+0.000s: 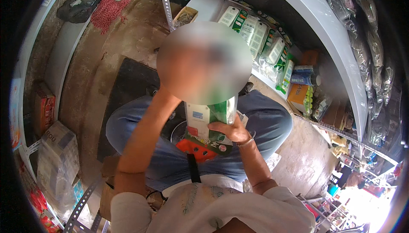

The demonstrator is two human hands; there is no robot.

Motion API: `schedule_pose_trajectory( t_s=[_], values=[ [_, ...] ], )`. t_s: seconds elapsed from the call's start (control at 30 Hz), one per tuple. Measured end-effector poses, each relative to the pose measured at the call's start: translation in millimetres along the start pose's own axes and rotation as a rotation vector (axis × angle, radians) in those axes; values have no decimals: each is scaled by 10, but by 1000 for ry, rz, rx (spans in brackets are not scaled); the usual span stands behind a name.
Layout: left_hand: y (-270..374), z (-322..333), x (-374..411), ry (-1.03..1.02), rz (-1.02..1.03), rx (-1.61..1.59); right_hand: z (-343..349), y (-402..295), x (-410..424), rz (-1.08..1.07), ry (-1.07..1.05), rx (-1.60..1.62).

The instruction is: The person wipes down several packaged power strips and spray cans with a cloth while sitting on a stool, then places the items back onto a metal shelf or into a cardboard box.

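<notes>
My right hand, with a bracelet at its wrist, grips a packaged power strip in clear plastic with a green printed header. The package is held upright over my lap, its header towards me. My left forearm reaches forward to the package's far end, where a round blurred patch covers my left hand; its fingers and what they touch cannot be made out. Beneath the package, between my legs, an orange-red stool seat with holes shows in part.
More packaged power strips lie on a grey metal shelf ahead to the right, beside a small open box and boxes. A red mop stands ahead left. Wrapped cartons stand at the left.
</notes>
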State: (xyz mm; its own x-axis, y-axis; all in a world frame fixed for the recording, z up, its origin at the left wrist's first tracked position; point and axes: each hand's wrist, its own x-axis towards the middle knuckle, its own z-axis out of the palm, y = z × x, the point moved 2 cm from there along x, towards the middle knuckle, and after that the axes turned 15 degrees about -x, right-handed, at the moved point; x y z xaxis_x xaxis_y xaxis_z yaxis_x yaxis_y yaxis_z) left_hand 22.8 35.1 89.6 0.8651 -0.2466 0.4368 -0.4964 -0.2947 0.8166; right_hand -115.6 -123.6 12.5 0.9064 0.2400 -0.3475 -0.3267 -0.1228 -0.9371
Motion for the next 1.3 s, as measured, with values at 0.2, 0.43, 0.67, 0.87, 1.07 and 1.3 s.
schedule_pose_trajectory(
  t_s=[0.2,0.43,0.67,0.87,1.07,1.3],
  values=[
    [-650,-540,-34,363,-522,-62,-182,-165,-130,267,1,333],
    [-197,576,-233,-21,138,296,-200,134,391,-98,-202,1098],
    [356,627,-862,-396,229,13,-490,39,606,-146,91,1039],
    [68,421,-1011,-202,353,84,-442,-213,558,-24,209,899],
    [33,395,-272,209,194,72,-480,-261,573,34,321,818],
    [339,702,-861,-36,143,-171,-715,-220,809,-70,133,1076]
  ],
)
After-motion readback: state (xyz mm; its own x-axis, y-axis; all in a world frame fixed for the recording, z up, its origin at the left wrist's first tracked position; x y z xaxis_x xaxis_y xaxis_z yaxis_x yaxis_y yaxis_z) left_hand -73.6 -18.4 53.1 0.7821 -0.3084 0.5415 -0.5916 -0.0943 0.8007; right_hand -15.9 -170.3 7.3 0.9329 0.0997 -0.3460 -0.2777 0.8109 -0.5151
